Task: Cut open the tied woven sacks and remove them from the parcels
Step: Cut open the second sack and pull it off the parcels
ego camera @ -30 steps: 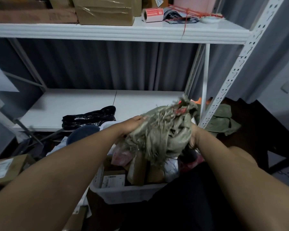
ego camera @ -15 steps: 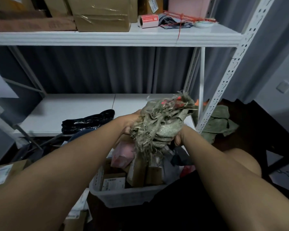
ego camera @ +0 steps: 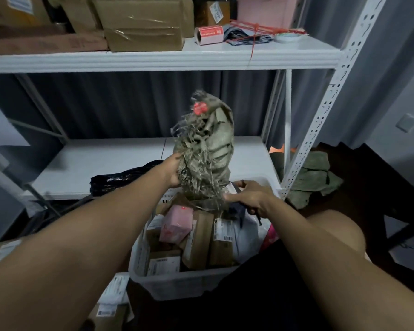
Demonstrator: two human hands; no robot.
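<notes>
Surroundings first. White crate (ego camera: 177, 283) sits on the floor straight ahead, packed with parcels (ego camera: 201, 237): brown cardboard boxes with shipping labels, a pink box (ego camera: 176, 223), a white poly mailer (ego camera: 245, 237). Behind it is a white metal rack; its lower shelf (ego camera: 101, 161) carries a crumpled black plastic bag (ego camera: 122, 179). Upper shelf (ego camera: 167, 58) is loaded with taped cardboard boxes (ego camera: 141, 27), a roll of red labels (ego camera: 209, 34), grey mailers tied with red string (ego camera: 253, 35) and a tape roll (ego camera: 286, 38). Grey curtain behind the rack. More green woven sacks (ego camera: 313, 177) lie heaped on the floor, right of the rack post (ego camera: 320, 115). Labelled cartons on the floor at lower left (ego camera: 110, 304).

In the way: the frayed lower edge of the held woven sack (ego camera: 208, 149) hangs over the crate's far end and hides the parcels under it. Both forearms block much of the near floor.

Hands: left hand (ego camera: 173, 172) grips the sack's lower left side, fingers wrapped into the fabric, and holds it bunched and upright above the crate. A red tie (ego camera: 200, 108) is at its top. Right hand (ego camera: 251, 195) is off the sack, low over the crate's right side, fingers curled round a small dark item that looks like a cutter or scissors; can't confirm which.

Versus half a second ago: sack is raised higher and stretched taller, well clear of the parcels. Then both hands clutched it; now only the left does, and the right has dropped away toward the crate.
</notes>
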